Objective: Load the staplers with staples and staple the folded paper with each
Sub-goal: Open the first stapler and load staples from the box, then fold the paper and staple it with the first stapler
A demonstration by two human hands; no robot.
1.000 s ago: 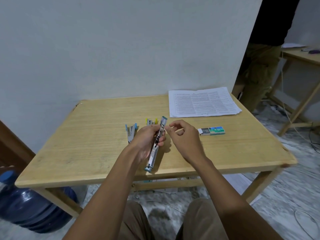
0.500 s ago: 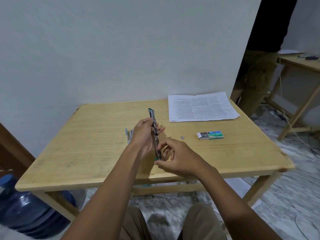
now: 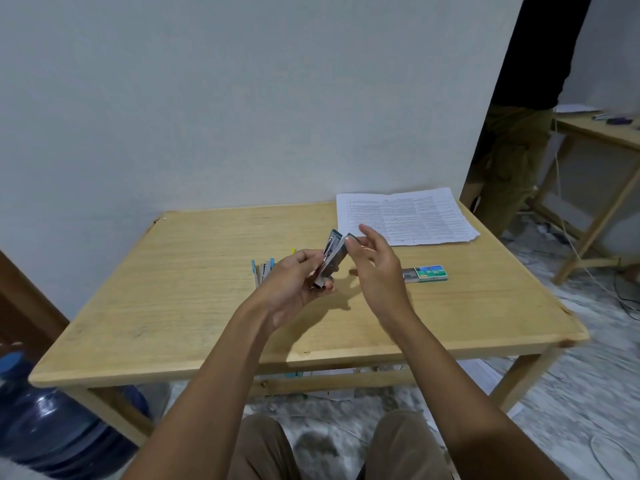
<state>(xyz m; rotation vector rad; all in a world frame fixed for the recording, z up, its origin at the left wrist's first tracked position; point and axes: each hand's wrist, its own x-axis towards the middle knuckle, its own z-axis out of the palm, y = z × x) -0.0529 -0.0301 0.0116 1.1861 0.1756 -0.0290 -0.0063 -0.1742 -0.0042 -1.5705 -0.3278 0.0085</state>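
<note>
My left hand (image 3: 294, 289) grips a green-and-metal stapler (image 3: 330, 259) above the middle of the wooden table (image 3: 173, 306), the stapler tilted up and partly folded. My right hand (image 3: 375, 268) is beside it with relaxed fingers, its thumb touching the stapler's upper end. A blue stapler (image 3: 261, 271) lies on the table just left of my left hand, and a yellow tip of another stapler (image 3: 293, 251) shows behind it. A staple box (image 3: 427, 273) lies to the right. Printed paper (image 3: 405, 216) lies flat at the far right corner.
A blue water jug (image 3: 52, 424) stands on the floor under the table's left corner. A person in dark clothes (image 3: 519, 133) stands at the right beside another wooden table (image 3: 602, 133). Cables run over the floor at the right.
The stapler was stretched out straight in my left hand; now its two halves are folded towards each other. My right hand moved from the stapler's lower end up to its top.
</note>
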